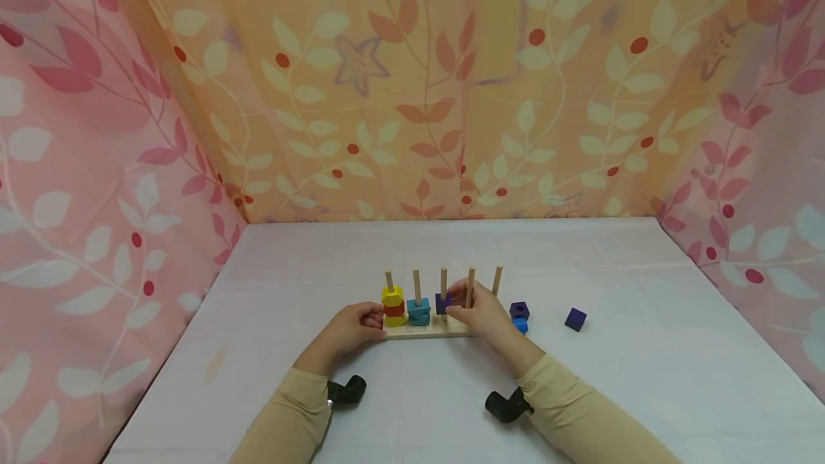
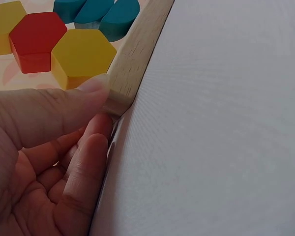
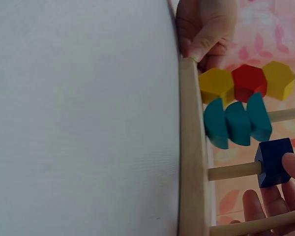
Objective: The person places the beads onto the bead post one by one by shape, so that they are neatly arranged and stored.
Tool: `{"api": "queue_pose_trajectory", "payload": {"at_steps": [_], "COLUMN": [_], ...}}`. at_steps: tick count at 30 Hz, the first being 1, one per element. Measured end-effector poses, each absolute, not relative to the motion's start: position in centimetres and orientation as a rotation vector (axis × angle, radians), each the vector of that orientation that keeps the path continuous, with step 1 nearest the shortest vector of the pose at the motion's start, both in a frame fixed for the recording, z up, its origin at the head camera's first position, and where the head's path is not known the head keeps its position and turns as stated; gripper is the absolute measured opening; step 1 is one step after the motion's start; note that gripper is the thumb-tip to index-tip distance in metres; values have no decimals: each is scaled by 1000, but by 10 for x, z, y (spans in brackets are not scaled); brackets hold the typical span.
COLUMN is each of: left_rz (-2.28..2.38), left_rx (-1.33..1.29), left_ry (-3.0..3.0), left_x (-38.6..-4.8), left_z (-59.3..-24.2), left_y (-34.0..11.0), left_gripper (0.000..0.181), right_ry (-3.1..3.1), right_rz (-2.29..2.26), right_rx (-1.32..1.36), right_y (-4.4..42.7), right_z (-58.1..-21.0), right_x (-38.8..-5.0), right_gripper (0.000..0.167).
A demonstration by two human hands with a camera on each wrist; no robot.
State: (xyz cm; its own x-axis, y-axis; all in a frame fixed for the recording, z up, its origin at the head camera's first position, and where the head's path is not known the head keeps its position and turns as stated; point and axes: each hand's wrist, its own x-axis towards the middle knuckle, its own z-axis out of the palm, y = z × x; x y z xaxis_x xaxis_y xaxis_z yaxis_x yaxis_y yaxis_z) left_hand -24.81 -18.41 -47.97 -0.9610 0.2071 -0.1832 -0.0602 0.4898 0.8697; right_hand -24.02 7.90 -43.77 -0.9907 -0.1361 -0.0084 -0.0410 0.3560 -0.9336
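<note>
A wooden peg base (image 1: 425,333) stands on the white table with several upright pegs. My left hand (image 1: 350,328) grips its left end, the thumb (image 2: 91,91) against the wood and the other fingers curled beside it. My right hand (image 1: 485,312) pinches a dark blue-purple block (image 3: 275,162) threaded on the third peg, raised above the base. On the first peg sit two yellow hexagonal blocks (image 2: 83,54) with a red hexagonal block (image 2: 38,39) between them. The second peg carries several teal half-round blocks (image 3: 216,124). The fourth peg (image 1: 471,285) passes in front of my right hand.
The fifth peg (image 1: 498,280) is bare above my right hand. Right of the base lie a purple block (image 1: 519,309) with a hole, a bright blue block (image 1: 520,325) touching it, and a separate dark purple block (image 1: 576,319). Patterned cloth walls (image 1: 451,92) border the table.
</note>
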Motion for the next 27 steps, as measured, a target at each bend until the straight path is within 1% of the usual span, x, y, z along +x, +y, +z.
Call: {"api": "queue_pose_trajectory", "payload": {"at_steps": [8,17,24,27], "left_rz": [1461,1458,1467,1472], "left_rx": [117,118,137,157], "left_ry": [2471,2480,2478,2478], "left_x": [-247,-248,-247,-247], "left_z": [-478,-480,-479,-480], "left_y": [-184,-184,-184,-184], "left_gripper": [47,47,46,47], "right_ry": [2514,2544,2534,2561], "right_rz": [-1714,-1670,-1695,-1668], "right_rx": [-145,-114,-126,-135], "right_y": [78,76,77,77], "right_z": [-448,-448,-449,-450], "right_x": [-240,-241,-240,-240], "right_gripper": [27,28,45,47]}}
